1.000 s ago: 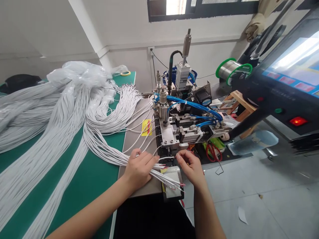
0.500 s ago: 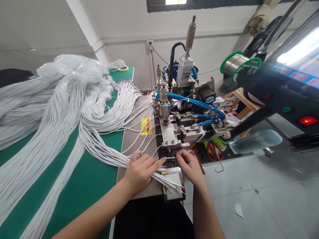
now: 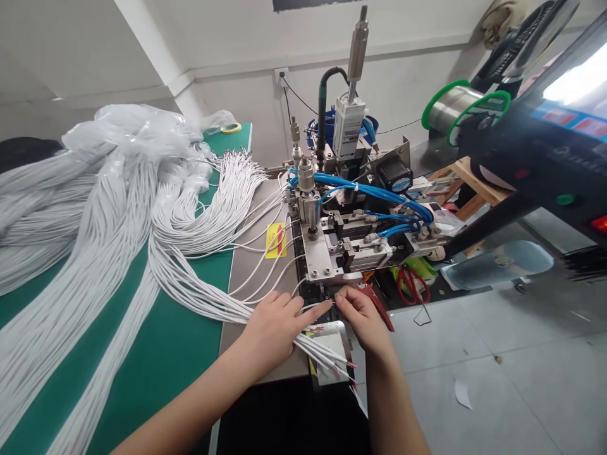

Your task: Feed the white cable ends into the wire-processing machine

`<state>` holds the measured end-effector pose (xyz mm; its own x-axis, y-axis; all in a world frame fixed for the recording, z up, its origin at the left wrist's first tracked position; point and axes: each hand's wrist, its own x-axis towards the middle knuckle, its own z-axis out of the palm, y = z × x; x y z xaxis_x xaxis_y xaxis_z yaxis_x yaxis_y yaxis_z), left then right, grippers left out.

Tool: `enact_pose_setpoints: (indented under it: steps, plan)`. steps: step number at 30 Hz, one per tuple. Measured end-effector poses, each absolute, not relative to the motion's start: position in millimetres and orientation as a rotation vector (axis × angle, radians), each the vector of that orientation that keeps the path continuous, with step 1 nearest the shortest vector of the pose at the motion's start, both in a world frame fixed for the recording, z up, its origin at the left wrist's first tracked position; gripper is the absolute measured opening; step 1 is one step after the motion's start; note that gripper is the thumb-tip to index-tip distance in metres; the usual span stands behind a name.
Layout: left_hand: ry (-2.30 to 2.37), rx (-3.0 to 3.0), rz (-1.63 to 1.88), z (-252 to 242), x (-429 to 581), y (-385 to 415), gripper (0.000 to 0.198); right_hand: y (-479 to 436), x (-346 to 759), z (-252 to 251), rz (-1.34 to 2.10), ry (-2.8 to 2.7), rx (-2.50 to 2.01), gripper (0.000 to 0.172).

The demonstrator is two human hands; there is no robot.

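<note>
My left hand (image 3: 275, 325) is closed over a bundle of white cables (image 3: 206, 298) beside the machine (image 3: 322, 256). Stripped ends with red and white inner wires (image 3: 339, 363) stick out past its fingers. Its index finger stretches right, onto a single white cable (image 3: 310, 307) at the machine's front edge. Right there, the thumb and forefinger of my right hand (image 3: 363, 316) are pinched together at that cable's tip. The fingertips mostly hide the tip. Several other white cables (image 3: 279, 275) run into the machine's left side.
Large bunches of white cables (image 3: 118, 208) cover much of the green mat (image 3: 137, 373) on the left. Blue air hoses (image 3: 379, 193) cross the machine. To the right are a solder wire spool (image 3: 462, 110), red-handled scissors (image 3: 412, 287), a plastic bottle (image 3: 502, 262) and a screen (image 3: 578, 82).
My left index finger has slid right along the single cable, close to my right fingertips. My right hand stays pinched at nearly the same spot. The camera view has shifted slightly.
</note>
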<state>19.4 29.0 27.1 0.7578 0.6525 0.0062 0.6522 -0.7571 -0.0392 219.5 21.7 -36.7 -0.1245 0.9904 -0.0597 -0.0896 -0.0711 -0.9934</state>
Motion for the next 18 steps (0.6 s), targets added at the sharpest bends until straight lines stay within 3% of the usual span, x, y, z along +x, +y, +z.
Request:
enact_pose_setpoints:
  steps: [4, 11, 18]
  plan:
    - [-1.113, -2.910, 0.013, 23.9, 19.6, 29.5, 0.076, 21.2, 218.7, -36.2, 1.405, -1.160, -1.128, 0.033]
    - [-1.024, -2.886, -0.513, 8.0, 8.4, 29.7, 0.048, 11.1, 215.5, -40.9, 1.307, -1.087, -1.254, 0.034]
    - [-0.979, -2.785, -0.811, 8.3, 6.3, 25.7, 0.034, -3.2, 223.1, -36.5, 1.024, -1.195, -1.477, 0.031]
